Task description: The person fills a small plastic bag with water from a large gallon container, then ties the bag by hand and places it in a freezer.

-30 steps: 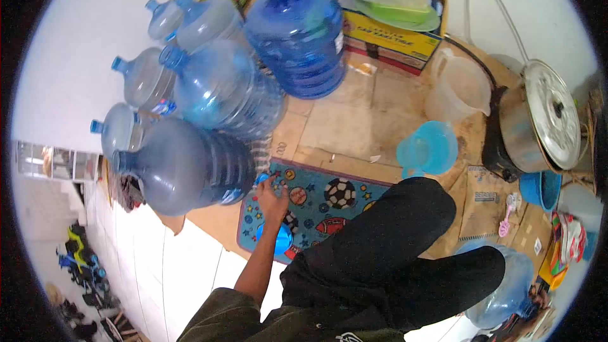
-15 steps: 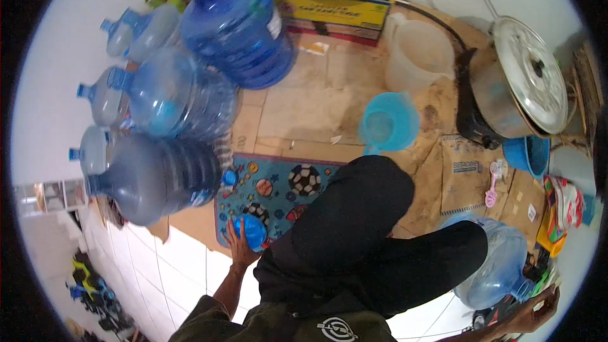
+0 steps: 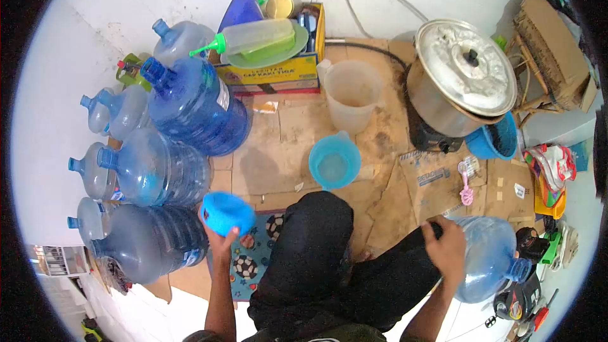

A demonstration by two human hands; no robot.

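Observation:
My left hand (image 3: pixel 221 239) grips a bright blue plastic bowl (image 3: pixel 228 213) and holds it up above the patterned mat (image 3: pixel 246 267). The thumb shows at the bowl's near edge; the other fingers are mostly hidden behind it. Over my bent right knee is my right hand (image 3: pixel 445 248), its fingers loosely bent and apart, with nothing visible in them. A large clear-blue water jug (image 3: pixel 486 253) lies on its side just right of that hand. In front of my left knee, a light blue dipper (image 3: pixel 334 161) rests on the cardboard.
Several big water jugs (image 3: pixel 166 168) lie stacked at left. A yellow box (image 3: pixel 272 75) holding a squeeze bottle (image 3: pixel 259 36) stands behind, near a translucent pitcher (image 3: pixel 352 98). To the right are a lidded pot (image 3: pixel 437 98) on a stove, a blue bucket (image 3: pixel 497 139) and a pink spoon (image 3: pixel 467 191).
My left hand has lifted the blue bowl off the mat. My right hand has come inward from the far right to beside my knee. The view has tilted up and shifted.

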